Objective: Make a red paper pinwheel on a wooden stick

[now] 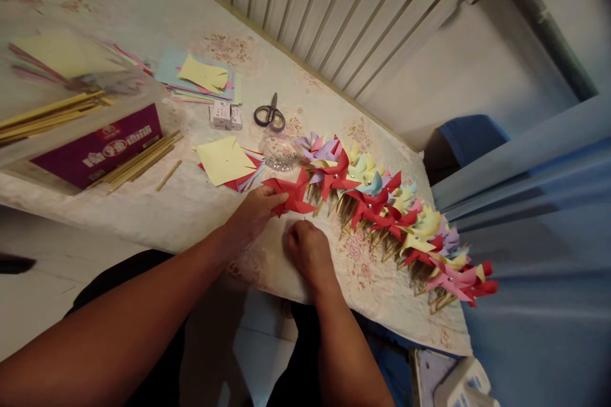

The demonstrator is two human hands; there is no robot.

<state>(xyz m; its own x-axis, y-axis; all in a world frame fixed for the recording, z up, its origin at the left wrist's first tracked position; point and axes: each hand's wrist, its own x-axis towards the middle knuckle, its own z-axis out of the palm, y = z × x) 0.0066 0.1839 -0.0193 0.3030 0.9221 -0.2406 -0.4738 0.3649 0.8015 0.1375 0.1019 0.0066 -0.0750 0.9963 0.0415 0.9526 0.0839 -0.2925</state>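
My left hand (pixel 252 213) pinches a red paper pinwheel (pixel 296 196) by one side, just above the tablecloth. Right below it, my right hand (pixel 309 249) is curled closed near the cloth; whatever its fingers hold, if anything, is hidden or too small to name. Beyond the hands stands a clear plastic dish (pixel 279 154) with small shiny pieces in it. To its left lies a stack of slit paper squares, a yellow square (pixel 223 160) on top. Finished-looking pinwheels (pixel 382 203) on sticks, in several colours, lie in a long row on the right.
Scissors (pixel 270 116) and small white boxes (pixel 224 116) lie farther back, near more stacked paper (pixel 203 73). On the left, wooden sticks (pixel 138 162) lie beside a plastic container with a purple label (pixel 102 149). A radiator (pixel 305 6) runs behind the table; a blue curtain (pixel 534 222) hangs right.
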